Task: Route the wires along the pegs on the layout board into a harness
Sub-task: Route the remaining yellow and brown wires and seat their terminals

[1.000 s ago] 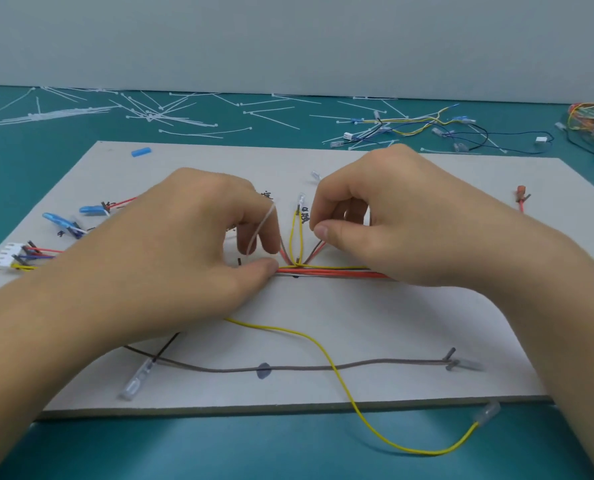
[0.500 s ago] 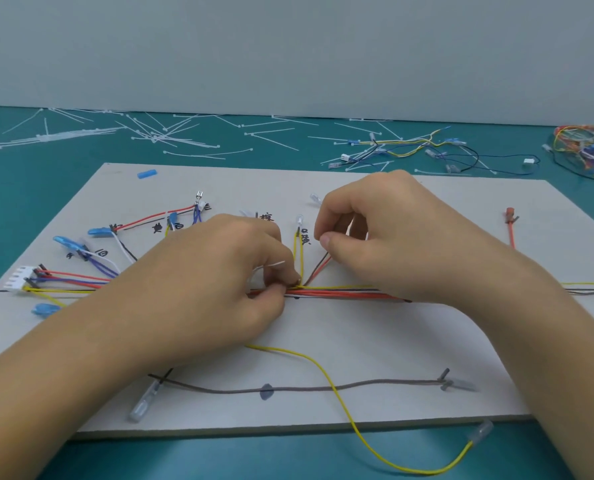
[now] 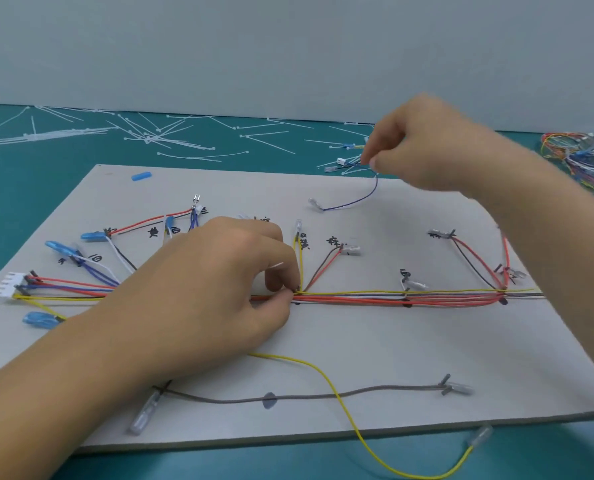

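Observation:
A grey layout board (image 3: 375, 351) lies on the teal table. A bundle of red, yellow and black wires (image 3: 410, 297) runs along its middle line past small pegs. My left hand (image 3: 216, 292) pinches this bundle at a branching point, with a white cable tie end sticking out by its fingers. My right hand (image 3: 423, 147) is raised over the board's far edge and pinches a thin blue wire (image 3: 354, 199), whose clear terminal hangs down onto the board. A loose yellow wire (image 3: 344, 403) trails off the near edge. A grey wire (image 3: 306, 396) lies between two pegs near the front.
Several white cable ties (image 3: 143, 136) lie scattered on the table behind the board. A heap of coloured wires (image 3: 583, 154) sits at the far right. A white connector (image 3: 10, 284) with fanned wires and blue terminals (image 3: 58, 247) occupies the board's left side.
My right hand left the bundle, reached to the far side and now lifts a blue wire. My left hand stays pinching the bundle. The view tilted up.

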